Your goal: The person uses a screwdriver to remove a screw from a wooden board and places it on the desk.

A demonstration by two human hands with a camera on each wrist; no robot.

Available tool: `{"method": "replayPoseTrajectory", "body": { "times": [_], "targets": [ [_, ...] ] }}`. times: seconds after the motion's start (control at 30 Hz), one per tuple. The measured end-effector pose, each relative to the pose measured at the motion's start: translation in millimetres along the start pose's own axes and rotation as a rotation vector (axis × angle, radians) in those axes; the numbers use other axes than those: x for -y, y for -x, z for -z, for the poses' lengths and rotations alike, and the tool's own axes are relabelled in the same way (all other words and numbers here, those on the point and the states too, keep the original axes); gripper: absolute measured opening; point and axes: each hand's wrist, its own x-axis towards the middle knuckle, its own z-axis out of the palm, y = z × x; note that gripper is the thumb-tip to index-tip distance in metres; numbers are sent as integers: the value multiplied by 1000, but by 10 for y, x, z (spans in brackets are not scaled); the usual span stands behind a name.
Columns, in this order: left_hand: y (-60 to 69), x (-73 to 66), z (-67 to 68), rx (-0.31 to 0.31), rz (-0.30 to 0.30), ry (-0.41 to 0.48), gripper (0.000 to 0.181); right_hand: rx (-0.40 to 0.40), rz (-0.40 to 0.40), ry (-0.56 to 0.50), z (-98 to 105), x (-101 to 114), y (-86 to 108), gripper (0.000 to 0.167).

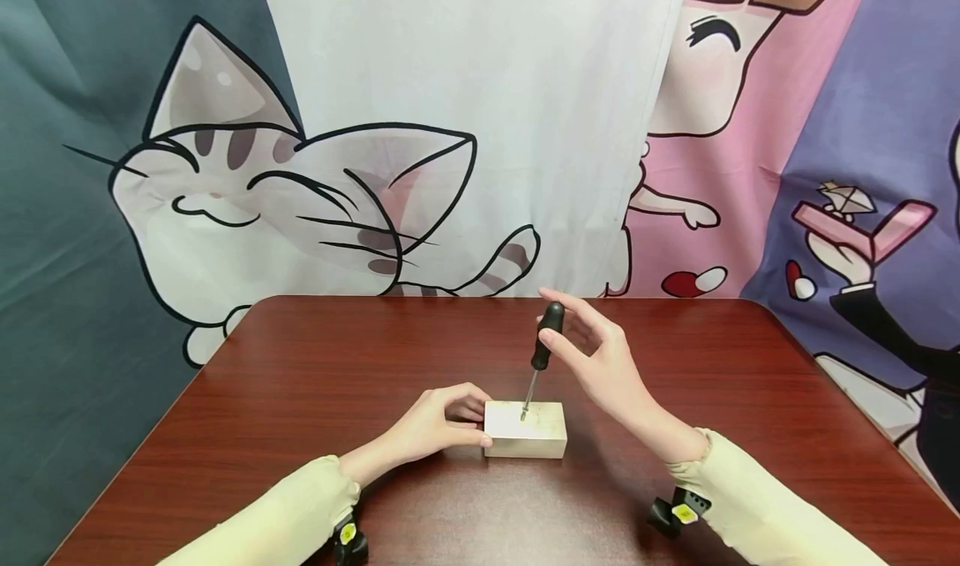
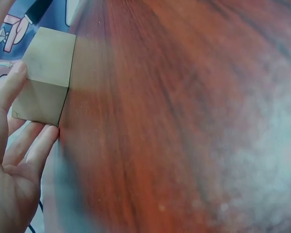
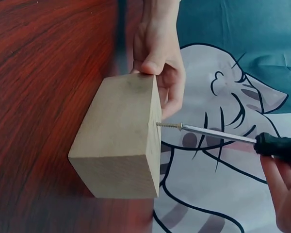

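Note:
A pale wooden block point(image 1: 525, 448) lies on the reddish-brown table. My left hand point(image 1: 438, 420) holds the block at its left end, thumb on the near side and fingers behind, as the left wrist view also shows. From the block's top stands a screw point(image 3: 169, 125), its tip in the wood and much of its thread exposed. The tip of a screwdriver point(image 1: 550, 324) with a black handle meets the screw's head; the tool leans slightly to the right. My right hand point(image 1: 600, 353) grips the handle between thumb and fingers, with the index finger raised near its top.
The wooden table point(image 1: 360, 333) extends around the block on all sides. Behind it hangs a cloth backdrop point(image 1: 480, 66) with a cartoon cat and other figures. Each sleeve carries a small dark wrist camera point(image 1: 678, 512) near the cuff.

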Motion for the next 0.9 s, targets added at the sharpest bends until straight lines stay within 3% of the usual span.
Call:
{"method": "replayPoseTrajectory", "body": {
  "times": [0.2, 0.37, 0.6, 0.9],
  "targets": [
    [-15, -13, 6, 6, 9, -12, 41, 92, 65, -83, -11, 26, 3, 47],
    [-33, -30, 18, 6, 11, -35, 40, 22, 50, -50, -80, 45, 8, 33],
    [-25, -27, 17, -2, 11, -56, 40, -67, -6, 45, -92, 34, 16, 37],
    [-9, -25, 12, -9, 10, -52, 41, -80, 18, -25, -71, 29, 16, 35]
  ]
}}
